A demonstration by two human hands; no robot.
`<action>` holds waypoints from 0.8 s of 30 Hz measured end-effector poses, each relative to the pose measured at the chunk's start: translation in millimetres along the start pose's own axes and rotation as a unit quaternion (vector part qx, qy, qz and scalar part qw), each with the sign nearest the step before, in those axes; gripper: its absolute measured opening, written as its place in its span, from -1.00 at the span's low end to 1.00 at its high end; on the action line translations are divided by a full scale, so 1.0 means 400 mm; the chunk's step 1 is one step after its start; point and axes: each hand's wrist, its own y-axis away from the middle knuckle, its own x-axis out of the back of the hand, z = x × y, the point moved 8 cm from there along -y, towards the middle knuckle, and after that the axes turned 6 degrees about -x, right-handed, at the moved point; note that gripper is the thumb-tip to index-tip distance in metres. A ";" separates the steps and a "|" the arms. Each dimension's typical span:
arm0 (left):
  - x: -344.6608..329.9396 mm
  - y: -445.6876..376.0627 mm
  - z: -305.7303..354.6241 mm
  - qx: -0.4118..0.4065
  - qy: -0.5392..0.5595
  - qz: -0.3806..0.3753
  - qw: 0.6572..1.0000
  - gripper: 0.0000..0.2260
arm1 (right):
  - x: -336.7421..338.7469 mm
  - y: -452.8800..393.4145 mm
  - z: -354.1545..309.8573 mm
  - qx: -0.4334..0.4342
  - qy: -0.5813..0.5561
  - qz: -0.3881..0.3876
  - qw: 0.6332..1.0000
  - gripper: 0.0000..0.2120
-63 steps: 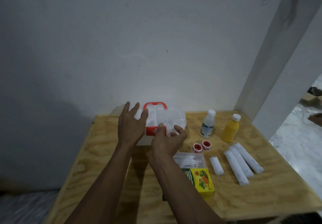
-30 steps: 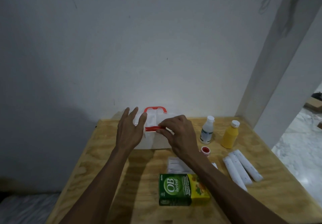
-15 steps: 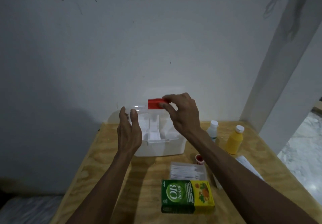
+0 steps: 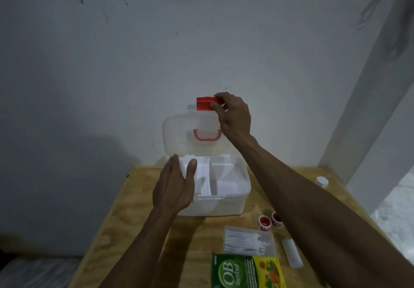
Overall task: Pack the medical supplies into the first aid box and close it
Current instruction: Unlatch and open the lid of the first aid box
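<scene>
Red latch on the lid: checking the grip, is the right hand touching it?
Touching. The head view shows the right hand pinching the red latch at the raised lid's top edge.

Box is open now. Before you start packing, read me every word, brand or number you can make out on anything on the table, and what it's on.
"OB herbal": large white letters on the green half of the carton at the table's near edge.
Small white print beside that logo on the carton: too small to read.
Yellow half of the carton: pictures only, blurred.
The first aid box and the two small red-capped jars show no legible text.
</scene>
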 end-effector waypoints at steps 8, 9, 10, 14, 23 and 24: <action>0.001 0.001 -0.003 0.000 -0.008 0.002 1.000 -0.23 | -0.019 -0.018 0.023 0.005 0.003 0.056 0.998 -0.74; 0.001 0.000 -0.004 0.000 -0.008 0.001 1.000 -0.23 | -0.022 -0.019 0.026 0.007 0.006 0.059 0.998 -0.74; 0.001 0.001 -0.004 -0.001 -0.007 0.000 1.000 -0.23 | -0.025 -0.018 0.029 0.010 0.011 0.062 0.998 -0.75; 0.002 0.007 -0.002 -0.004 -0.003 -0.002 1.000 -0.23 | -0.024 -0.010 0.038 0.016 0.027 0.077 0.997 -0.76; 0.006 0.008 0.003 -0.003 0.004 -0.003 1.000 -0.24 | -0.026 -0.007 0.038 0.008 0.044 0.046 0.998 -0.69; 0.005 0.009 0.002 -0.002 0.002 -0.003 1.000 -0.24 | -0.027 -0.007 0.037 0.009 0.047 0.041 0.998 -0.68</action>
